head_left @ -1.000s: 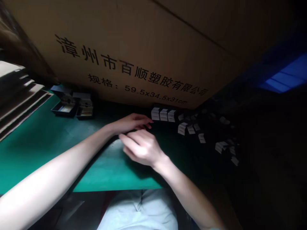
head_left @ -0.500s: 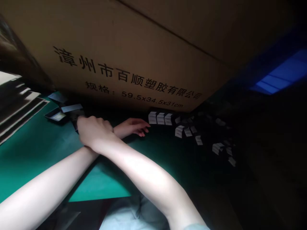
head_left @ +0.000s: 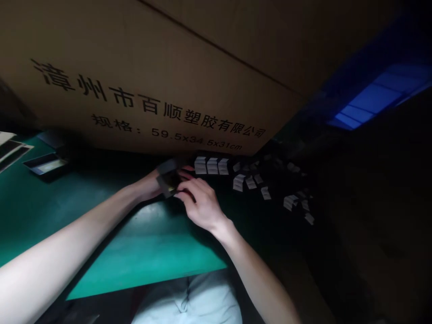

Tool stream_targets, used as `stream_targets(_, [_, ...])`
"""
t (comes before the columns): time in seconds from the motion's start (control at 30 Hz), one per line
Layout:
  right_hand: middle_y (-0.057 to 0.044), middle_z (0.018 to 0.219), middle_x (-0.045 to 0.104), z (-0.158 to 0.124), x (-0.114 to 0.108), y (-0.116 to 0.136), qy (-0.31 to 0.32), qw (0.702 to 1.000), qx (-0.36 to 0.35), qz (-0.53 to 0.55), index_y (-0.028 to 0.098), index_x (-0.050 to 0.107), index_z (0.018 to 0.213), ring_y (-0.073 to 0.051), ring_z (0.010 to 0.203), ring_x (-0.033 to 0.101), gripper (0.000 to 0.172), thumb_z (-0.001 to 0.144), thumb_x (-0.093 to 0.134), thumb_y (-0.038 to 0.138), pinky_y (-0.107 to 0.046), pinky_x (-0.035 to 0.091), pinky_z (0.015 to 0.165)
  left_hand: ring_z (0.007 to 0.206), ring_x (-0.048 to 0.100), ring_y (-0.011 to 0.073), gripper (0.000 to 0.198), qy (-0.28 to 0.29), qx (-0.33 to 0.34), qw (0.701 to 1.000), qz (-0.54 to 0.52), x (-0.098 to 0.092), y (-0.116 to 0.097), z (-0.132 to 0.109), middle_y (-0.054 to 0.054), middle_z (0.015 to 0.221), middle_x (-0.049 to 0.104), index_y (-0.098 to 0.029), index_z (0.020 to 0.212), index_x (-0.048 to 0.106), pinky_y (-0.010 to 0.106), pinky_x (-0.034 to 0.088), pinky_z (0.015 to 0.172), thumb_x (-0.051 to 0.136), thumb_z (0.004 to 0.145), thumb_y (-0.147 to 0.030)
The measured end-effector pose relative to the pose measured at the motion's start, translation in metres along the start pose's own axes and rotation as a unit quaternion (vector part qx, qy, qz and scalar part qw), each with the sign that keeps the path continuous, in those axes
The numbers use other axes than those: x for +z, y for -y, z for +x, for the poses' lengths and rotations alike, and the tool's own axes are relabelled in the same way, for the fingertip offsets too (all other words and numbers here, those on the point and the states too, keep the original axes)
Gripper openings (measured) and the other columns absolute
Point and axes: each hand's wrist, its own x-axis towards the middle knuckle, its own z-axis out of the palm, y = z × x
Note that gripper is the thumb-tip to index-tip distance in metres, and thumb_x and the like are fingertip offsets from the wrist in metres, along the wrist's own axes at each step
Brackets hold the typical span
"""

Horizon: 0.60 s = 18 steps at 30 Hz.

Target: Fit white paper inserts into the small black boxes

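A small dark box (head_left: 167, 180), perhaps with an open flap, is smeared by motion; a yellowish patch shows in it. The closed fingers of my right hand (head_left: 202, 204) grip its right side. My left hand (head_left: 150, 185) is right behind and beside the box, which covers most of that hand. Only some left fingertips show past it, pointing toward the white folded slips (head_left: 212, 166); whether they grip anything is hidden. These slips stand in a row of three just right of my hands.
A large printed cardboard box (head_left: 135, 36) walls off the back of the green table mat (head_left: 162, 252). More white slips (head_left: 265, 193) lie scattered at right. An open dark box (head_left: 45, 165) and stacked flat sheets (head_left: 13, 153) are at left. A blue container (head_left: 371, 101) is far right.
My right hand, earlier crossed over my left forearm at the dark boxes on the left, has come back right with a small dark box to my left hand. The view has turned slightly right.
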Motion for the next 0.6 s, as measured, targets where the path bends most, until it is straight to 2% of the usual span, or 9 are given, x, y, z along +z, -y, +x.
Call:
stream_targets(0.1, [-0.007,0.098,0.075,-0.017,0.005,-0.025,-0.025,0.999,0.042,-0.025,0.021,0.073,0.102,-0.021,0.093,0.067,0.014,0.104,0.059,0.022,-0.034,0.053,0.088,0.098,0.076,0.0280,0.056,-0.002,-0.061,0.997,-0.053,0.003,-0.004,-0.001,0.013,0.106,0.082,-0.018,0.104,0.079,0.034,0.062,0.077,0.060,0.095,-0.070])
stream_targets(0.2, [-0.008,0.098,0.076,-0.020,0.020,-0.031,-0.022,0.998,0.056,-0.032,0.020,0.074,0.101,-0.022,0.093,0.067,0.016,0.105,0.058,0.023,-0.035,0.054,0.087,0.102,0.075,0.0308,0.075,0.016,-0.089,0.993,-0.069,0.006,-0.008,-0.001,0.015,0.109,0.083,-0.019,0.107,0.080,0.034,0.061,0.074,0.052,0.088,-0.087])
stream_targets(0.27, [-0.008,0.097,0.076,-0.022,0.024,-0.030,-0.023,0.998,0.057,-0.022,0.020,0.075,0.100,-0.022,0.092,0.068,0.015,0.104,0.061,0.026,-0.034,0.056,0.085,0.103,0.075,0.0300,0.072,0.014,-0.087,0.995,-0.056,0.006,-0.008,-0.002,0.014,0.107,0.083,-0.020,0.105,0.081,0.032,0.062,0.077,0.058,0.085,-0.086])
stream_targets(0.33, [-0.007,0.096,0.077,-0.025,0.016,-0.032,-0.039,0.998,0.052,-0.003,0.021,0.075,0.103,-0.020,0.089,0.070,0.015,0.103,0.063,0.031,-0.033,0.057,0.082,0.102,0.076,0.0282,0.066,0.005,-0.088,0.995,-0.047,0.006,-0.007,-0.002,0.013,0.104,0.083,-0.019,0.100,0.081,0.030,0.062,0.080,0.066,0.083,-0.081])
stream_targets(0.4, [-0.007,0.098,0.078,-0.030,-0.010,-0.045,-0.082,0.996,0.042,-0.001,0.023,0.076,0.108,-0.018,0.087,0.072,0.019,0.104,0.062,0.035,-0.031,0.059,0.081,0.099,0.077,0.0272,0.064,-0.005,-0.097,0.994,-0.051,0.006,-0.007,-0.003,0.013,0.098,0.083,-0.018,0.098,0.081,0.030,0.062,0.080,0.068,0.083,-0.079])
stream_targets(0.47, [-0.007,0.101,0.079,-0.034,-0.053,-0.075,-0.172,0.982,0.061,-0.043,0.023,0.075,0.108,-0.019,0.089,0.075,0.023,0.104,0.059,0.038,-0.032,0.060,0.083,0.094,0.078,0.0270,0.066,-0.010,-0.109,0.992,-0.064,0.006,-0.008,-0.003,0.014,0.094,0.082,-0.016,0.101,0.080,0.031,0.063,0.078,0.067,0.084,-0.079])
stream_targets(0.53, [-0.008,0.100,0.079,-0.037,-0.108,-0.117,-0.284,0.942,0.150,-0.102,0.021,0.074,0.107,-0.021,0.091,0.075,0.027,0.102,0.058,0.041,-0.035,0.061,0.085,0.089,0.078,0.0271,0.067,-0.008,-0.116,0.990,-0.074,0.006,-0.010,-0.003,0.015,0.091,0.082,-0.015,0.105,0.079,0.033,0.064,0.075,0.066,0.086,-0.078])
stream_targets(0.57, [-0.010,0.103,0.079,-0.038,-0.135,-0.139,-0.311,0.919,0.210,-0.124,0.019,0.073,0.110,-0.022,0.092,0.075,0.028,0.101,0.057,0.040,-0.036,0.060,0.086,0.088,0.078,0.0271,0.067,-0.006,-0.119,0.990,-0.077,0.007,-0.011,-0.003,0.014,0.090,0.081,-0.015,0.106,0.079,0.034,0.064,0.075,0.066,0.086,-0.078])
stream_targets(0.6, [-0.011,0.104,0.079,-0.039,-0.160,-0.161,-0.314,0.898,0.270,-0.147,0.017,0.073,0.113,-0.022,0.093,0.075,0.029,0.099,0.057,0.037,-0.037,0.060,0.088,0.087,0.078,0.0271,0.067,-0.005,-0.120,0.990,-0.078,0.007,-0.012,-0.004,0.014,0.088,0.081,-0.015,0.106,0.079,0.034,0.064,0.074,0.066,0.086,-0.077])
